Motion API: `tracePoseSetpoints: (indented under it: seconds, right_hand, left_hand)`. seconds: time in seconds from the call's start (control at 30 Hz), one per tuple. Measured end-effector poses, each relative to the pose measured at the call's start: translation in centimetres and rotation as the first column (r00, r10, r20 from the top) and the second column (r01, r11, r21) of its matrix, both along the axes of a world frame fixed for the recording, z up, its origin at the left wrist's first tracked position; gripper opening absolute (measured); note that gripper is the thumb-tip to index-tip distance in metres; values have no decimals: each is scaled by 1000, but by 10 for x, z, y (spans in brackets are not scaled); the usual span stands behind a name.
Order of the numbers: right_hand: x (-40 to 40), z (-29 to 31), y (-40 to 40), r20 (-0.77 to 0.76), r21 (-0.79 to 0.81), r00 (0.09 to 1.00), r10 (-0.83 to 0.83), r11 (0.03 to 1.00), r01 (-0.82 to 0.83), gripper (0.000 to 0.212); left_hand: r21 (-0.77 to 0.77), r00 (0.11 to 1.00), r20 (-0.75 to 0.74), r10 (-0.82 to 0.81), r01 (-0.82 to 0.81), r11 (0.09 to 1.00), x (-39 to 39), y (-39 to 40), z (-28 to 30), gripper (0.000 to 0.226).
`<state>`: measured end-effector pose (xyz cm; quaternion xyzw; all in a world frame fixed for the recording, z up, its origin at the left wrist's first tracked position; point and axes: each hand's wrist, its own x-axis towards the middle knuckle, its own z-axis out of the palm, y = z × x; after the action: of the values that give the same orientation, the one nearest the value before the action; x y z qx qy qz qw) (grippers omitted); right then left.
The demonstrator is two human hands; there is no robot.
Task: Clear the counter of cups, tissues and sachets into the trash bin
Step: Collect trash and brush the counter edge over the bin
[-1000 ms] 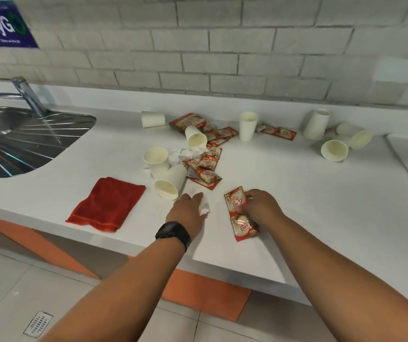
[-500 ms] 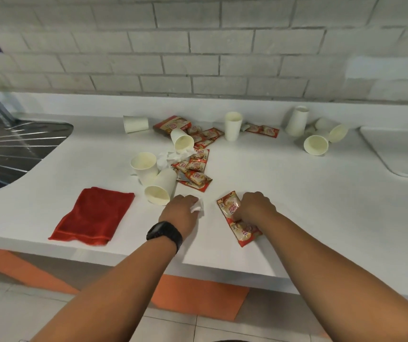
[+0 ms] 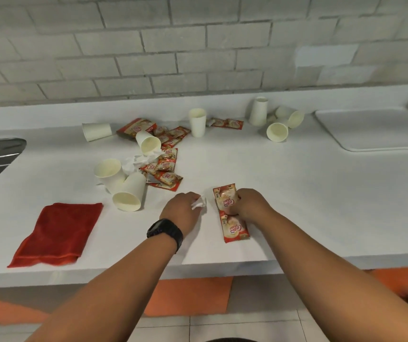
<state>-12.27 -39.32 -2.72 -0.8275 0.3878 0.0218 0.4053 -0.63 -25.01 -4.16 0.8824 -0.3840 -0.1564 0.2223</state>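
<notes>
Grey brick wall behind; white laminate bench [image 3: 296,193] carrying the litter.

Item 1: joined strip of two red-and-cream foil creamer sachets [image 3: 231,213], near the front edge. Your right hand [image 3: 251,202] is curled over its upper half, pinching it. Light, slick, floppy at the seam; grip at the join so neither half swings.

Item 2: crumpled white tissue [image 3: 199,203], bunched in your closed left hand [image 3: 183,211]. Weightless, soft; squeeze freely.

Item 3: white paper cups, tipped ones nearest [image 3: 128,193], more by the wall. Light, crushable; take by the rim.

Item 4: loose sachet heap [image 3: 164,166], mid-bench.

Trash bin: not in view.
</notes>
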Motion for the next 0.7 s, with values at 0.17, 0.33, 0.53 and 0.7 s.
tracePoseSetpoints:
  seconds: [0.17,0.33,0.53,0.7]
  right_hand:
    - [-47,5,-27,183,289,957,-224,943,165,26]
    - [-107,12,-56,300,477,867,-398,850,225,22]
    - [-205,10,-96,368,534,746,-555,783,319,24]
    - [-292,3,-130,380,521,695,-610,762,384,23]
  left_hand:
    - [-116,993,-37,-112,107,987,-30,-36,-1,23]
    - [-128,978,30,-208,210,969,-74,-79,10,22]
    - [-142,948,16,-319,318,937,-158,-142,14,19]
    - [-188,924,24,-382,379,906,-236,-197,9,19]
